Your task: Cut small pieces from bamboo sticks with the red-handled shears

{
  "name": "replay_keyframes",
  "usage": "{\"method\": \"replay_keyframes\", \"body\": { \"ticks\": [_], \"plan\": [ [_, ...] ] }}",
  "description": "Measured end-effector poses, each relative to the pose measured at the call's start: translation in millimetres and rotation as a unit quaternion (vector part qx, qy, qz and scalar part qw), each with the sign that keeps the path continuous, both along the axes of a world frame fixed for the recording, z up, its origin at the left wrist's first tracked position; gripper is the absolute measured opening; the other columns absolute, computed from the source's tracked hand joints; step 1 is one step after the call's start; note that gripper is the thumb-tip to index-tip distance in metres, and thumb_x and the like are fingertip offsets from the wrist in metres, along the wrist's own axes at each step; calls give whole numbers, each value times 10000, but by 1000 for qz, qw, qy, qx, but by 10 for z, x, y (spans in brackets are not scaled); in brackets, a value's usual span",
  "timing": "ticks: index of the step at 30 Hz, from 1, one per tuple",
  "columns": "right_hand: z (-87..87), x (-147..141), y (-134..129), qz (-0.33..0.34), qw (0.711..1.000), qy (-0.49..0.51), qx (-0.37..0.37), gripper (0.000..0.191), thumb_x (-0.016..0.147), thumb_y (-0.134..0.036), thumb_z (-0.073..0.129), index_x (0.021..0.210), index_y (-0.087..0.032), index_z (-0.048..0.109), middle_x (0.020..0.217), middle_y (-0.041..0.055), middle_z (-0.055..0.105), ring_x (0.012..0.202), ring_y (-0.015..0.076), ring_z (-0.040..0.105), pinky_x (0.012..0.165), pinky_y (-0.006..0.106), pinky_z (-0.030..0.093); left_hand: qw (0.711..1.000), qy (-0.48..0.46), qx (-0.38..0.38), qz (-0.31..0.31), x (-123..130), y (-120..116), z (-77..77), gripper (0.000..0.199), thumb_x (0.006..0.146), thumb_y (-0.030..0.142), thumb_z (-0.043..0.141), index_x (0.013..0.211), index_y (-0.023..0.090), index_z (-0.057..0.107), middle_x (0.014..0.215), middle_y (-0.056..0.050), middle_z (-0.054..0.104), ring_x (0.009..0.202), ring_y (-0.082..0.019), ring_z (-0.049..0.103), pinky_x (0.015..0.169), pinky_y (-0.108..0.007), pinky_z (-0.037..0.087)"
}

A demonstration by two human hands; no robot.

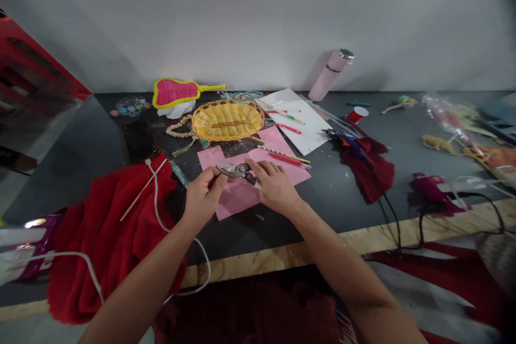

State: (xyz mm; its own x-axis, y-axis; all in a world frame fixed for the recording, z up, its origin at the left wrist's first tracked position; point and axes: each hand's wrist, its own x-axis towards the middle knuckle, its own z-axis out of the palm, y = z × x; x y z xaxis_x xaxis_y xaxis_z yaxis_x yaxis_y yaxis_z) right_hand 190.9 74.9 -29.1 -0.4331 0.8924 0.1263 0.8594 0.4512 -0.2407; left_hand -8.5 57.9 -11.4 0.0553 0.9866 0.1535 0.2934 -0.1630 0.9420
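Note:
My right hand [277, 187] is closed around the dark handles of a pair of pruning shears [230, 169], whose metal blades point left. At the blade tips, the fingers of my left hand [205, 193] are pinched together; whatever they hold is too small or hidden to make out. Both hands are over pink paper sheets [237, 199] on the dark table. Just behind the hands stands a yellow woven basket [228, 122]. A red stick [287, 160] and a striped stick [278, 151] lie on the paper beside my right hand.
Red cloth [116, 215] with a white cable covers the left front; a phone [140, 140] lies behind it. White paper [310, 137] with sticks, a pink bottle [331, 75] and a red thread spool [357, 114] are behind right. A purple device [437, 193] sits near the right edge.

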Motion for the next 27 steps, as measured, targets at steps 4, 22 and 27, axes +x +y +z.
{"method": "replay_keyframes", "body": {
  "ticks": [4,22,27],
  "plan": [
    [-3,24,11,18,1000,15,-13,592,848,-156,412,1427,-186,288,1254,132,509,1109,269,464,920,422,383,1000,6,2,9,-4,-13,7,196,868,323,524,795,175,631,816,-34,715,765,-159,643,713,-243,467],
    [-39,18,-9,41,998,50,-28,649,800,-122,467,1421,-208,299,1111,99,533,1003,225,510,902,378,429,998,-43,-40,-34,-61,30,-2,233,868,319,538,736,158,642,735,-29,701,664,-130,589,626,-219,420],
    [-13,7,-8,16,999,32,-29,585,837,-152,460,1403,-221,329,1096,91,551,957,217,532,875,347,430,998,-54,-44,-11,-34,37,-32,217,871,313,531,763,154,630,746,-29,703,686,-129,601,667,-220,438]
  ]
}}
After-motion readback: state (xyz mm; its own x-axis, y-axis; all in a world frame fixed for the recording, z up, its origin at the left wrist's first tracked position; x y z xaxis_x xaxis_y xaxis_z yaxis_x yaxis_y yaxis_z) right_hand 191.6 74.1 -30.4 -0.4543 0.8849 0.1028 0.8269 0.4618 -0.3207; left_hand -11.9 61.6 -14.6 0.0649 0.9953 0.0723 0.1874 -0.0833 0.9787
